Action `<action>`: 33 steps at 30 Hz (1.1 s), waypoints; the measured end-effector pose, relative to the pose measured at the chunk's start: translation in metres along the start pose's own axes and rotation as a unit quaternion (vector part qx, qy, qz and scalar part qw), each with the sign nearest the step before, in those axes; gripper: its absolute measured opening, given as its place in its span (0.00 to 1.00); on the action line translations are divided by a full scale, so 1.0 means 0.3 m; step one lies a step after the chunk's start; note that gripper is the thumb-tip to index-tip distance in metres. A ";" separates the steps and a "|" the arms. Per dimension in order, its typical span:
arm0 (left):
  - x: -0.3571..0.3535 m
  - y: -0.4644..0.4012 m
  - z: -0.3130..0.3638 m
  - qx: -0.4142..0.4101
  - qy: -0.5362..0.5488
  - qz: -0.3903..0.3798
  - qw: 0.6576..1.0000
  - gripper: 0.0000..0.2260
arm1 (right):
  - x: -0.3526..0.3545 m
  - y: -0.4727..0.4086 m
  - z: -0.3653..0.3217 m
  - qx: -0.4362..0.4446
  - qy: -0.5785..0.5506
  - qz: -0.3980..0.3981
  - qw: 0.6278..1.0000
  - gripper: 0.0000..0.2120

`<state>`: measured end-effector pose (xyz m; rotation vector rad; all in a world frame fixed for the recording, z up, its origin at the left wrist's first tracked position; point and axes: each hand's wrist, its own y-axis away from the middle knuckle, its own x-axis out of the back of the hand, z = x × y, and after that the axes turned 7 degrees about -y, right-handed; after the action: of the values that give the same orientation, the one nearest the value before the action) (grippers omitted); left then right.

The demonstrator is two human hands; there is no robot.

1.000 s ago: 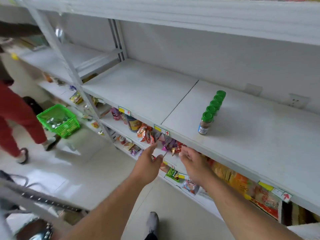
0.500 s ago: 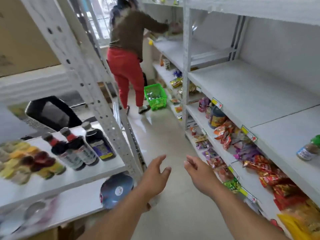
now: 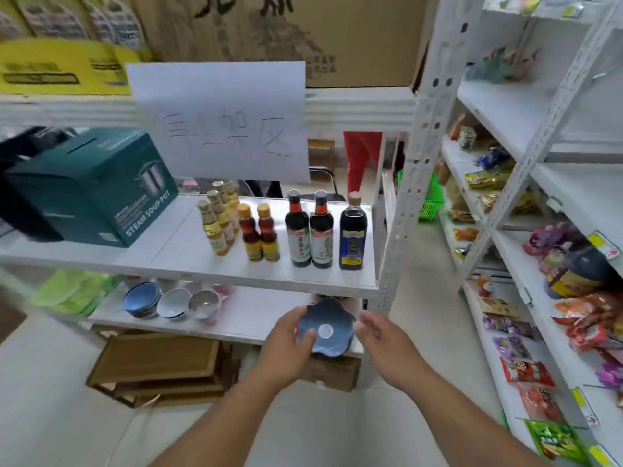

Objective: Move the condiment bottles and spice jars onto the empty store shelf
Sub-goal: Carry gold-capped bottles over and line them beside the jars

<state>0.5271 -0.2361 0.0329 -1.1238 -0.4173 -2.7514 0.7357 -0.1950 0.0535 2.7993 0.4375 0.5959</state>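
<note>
Above and beyond both hands, a white shelf board carries a dark green soup pot box far to the left, then a row of pale yellow bottles, two amber bottles with orange caps, two dark sauce bottles with red neck bands and one dark bottle with a blue label nearest the right-hand post. Level with the hands, a lower board holds tilted bowls to the left and a blue scalloped dish between the hands. Wooden crates sit on the floor below left.
</note>
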 end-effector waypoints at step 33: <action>0.630 -0.372 -0.357 0.154 -0.290 0.049 0.943 0.30 | -0.670 -0.622 -0.461 0.210 0.395 -0.168 0.878 0.34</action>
<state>0.2957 -0.1674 0.0700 -1.7839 -0.7955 -2.1225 0.4570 -0.0662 0.0494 2.5953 1.3071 1.7238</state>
